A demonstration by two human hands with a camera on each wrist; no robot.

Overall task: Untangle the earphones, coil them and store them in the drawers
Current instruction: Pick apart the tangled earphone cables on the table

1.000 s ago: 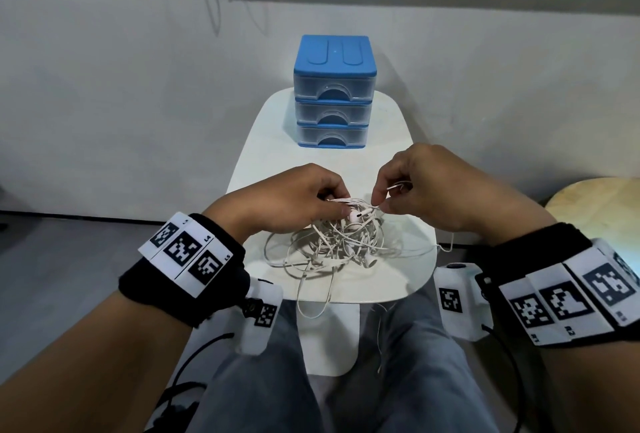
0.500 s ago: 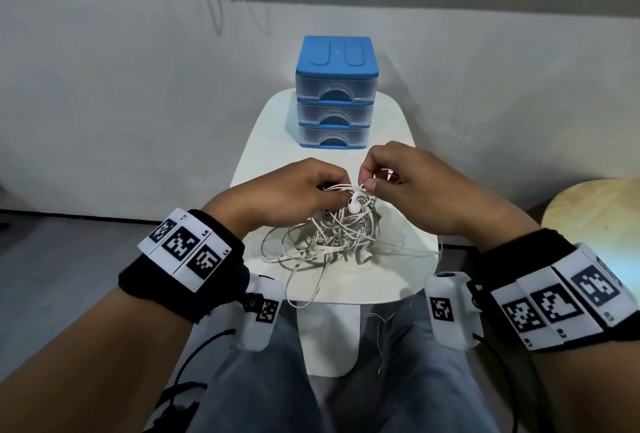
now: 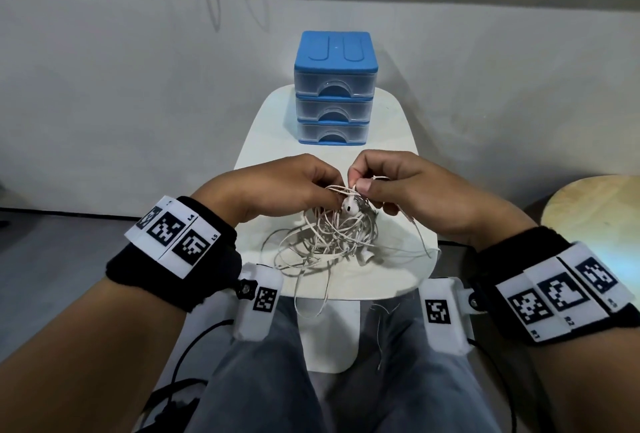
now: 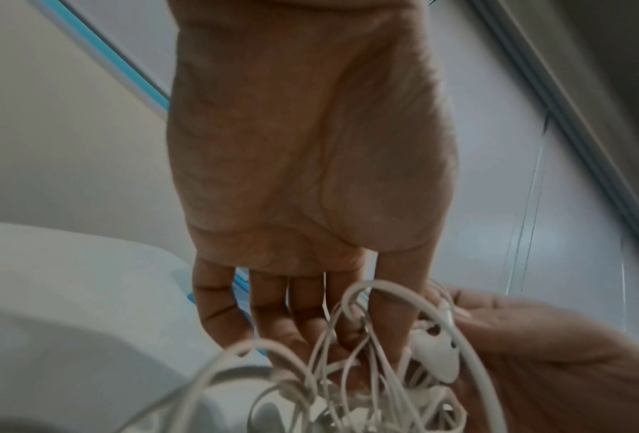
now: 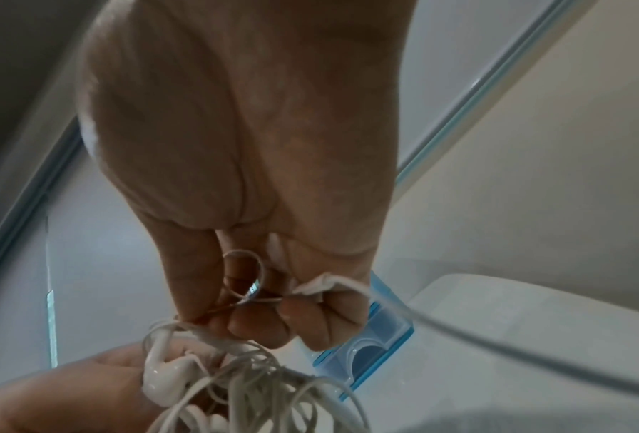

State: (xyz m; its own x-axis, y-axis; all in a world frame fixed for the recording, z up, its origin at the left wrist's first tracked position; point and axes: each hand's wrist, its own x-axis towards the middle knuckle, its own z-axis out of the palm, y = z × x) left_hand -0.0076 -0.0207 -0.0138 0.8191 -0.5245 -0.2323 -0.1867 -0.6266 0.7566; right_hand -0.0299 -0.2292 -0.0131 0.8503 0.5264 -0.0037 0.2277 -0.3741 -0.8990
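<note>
Both hands in the earphone tangle

Tangled earphones point(image 3: 325, 238) on near edge of white table point(image 3: 391, 280), one loop hanging off. Left hand point(image 3: 277, 186) fingers curled, pinching cords at tangle top; right hand point(image 3: 412, 183) pinches a cord just above earbud point(image 3: 350, 205). Behind: drawers point(image 3: 334, 110), all closed.

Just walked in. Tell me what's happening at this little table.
A seated person is picking apart a tangled bundle of white wired earphones on a small white table. The left hand holds the top of the knot while the right hand pinches a cord beside a white earbud. The blue-topped clear plastic three-drawer unit behind stands with all drawers shut. Nothing is coiled yet.
</note>
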